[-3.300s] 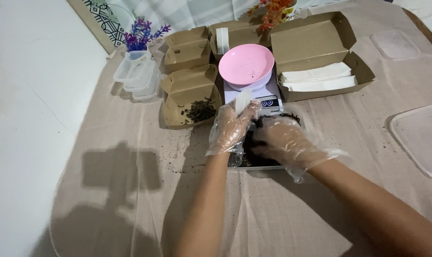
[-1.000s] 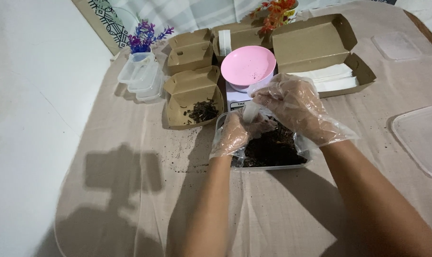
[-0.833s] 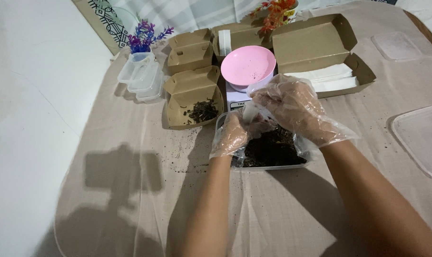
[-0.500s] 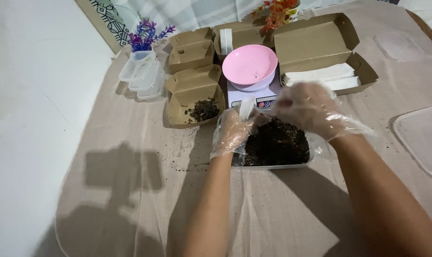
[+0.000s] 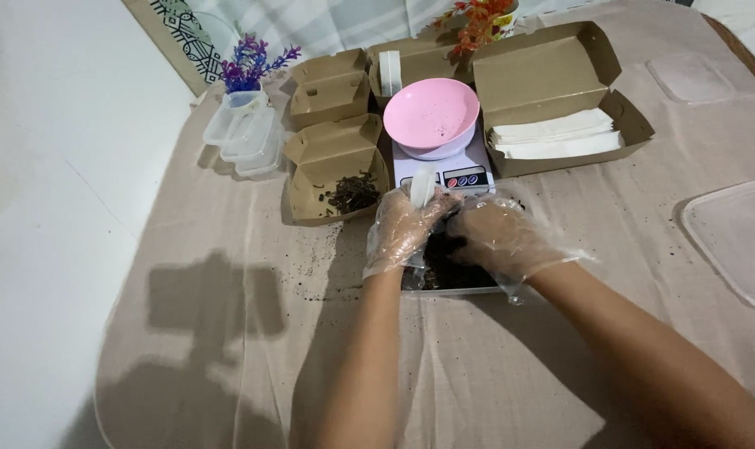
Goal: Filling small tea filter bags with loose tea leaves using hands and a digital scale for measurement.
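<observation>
From the head camera we see both our gloved hands down in a clear tray of dark loose material (image 5: 444, 270) near the middle of the cloth-covered table (image 5: 228, 333). Our left hand (image 5: 401, 231) is curled around a small white sachet (image 5: 421, 188), holding it upright at the tray's far rim. Our right hand (image 5: 498, 237) lies cupped over the dark material, fingers bent into it; whether it grips any we cannot tell. Just beyond the tray stands a white scale (image 5: 444, 170) carrying a pink bowl (image 5: 431, 116). Towards the far left edge sits an open brown box (image 5: 336, 170) with dark bits inside; towards the far right edge, a larger box of white sheets (image 5: 560, 133).
</observation>
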